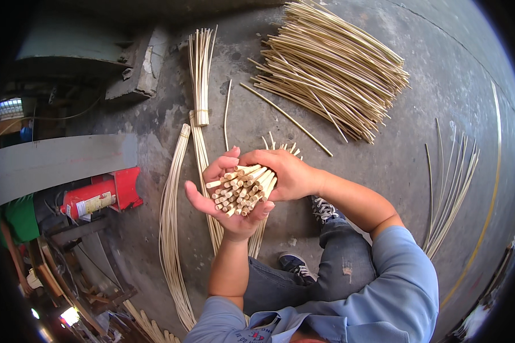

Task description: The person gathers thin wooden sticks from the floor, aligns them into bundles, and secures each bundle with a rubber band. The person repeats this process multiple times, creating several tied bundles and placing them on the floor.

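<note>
A bundle of rattan canes point(238, 193) is held upright in front of me, its pale cut ends facing up at slightly uneven heights. My right hand point(285, 172) wraps around the far right side of the bundle, just below the ends. My left hand point(233, 222) cups the bundle from the near left, its thumb against the canes and its fingers spread loosely around them. The lower part of the bundle is hidden behind my hands. Just beyond my right hand, the ends of more canes point(273, 142) show on the floor.
A large pile of loose canes point(332, 68) lies at the far right. Tied bundles point(200, 80) and a long curved bundle point(174, 228) lie to the left. A few thin canes point(452, 194) rest at the right. Red equipment point(100, 194) and a grey beam point(68, 163) stand at the left.
</note>
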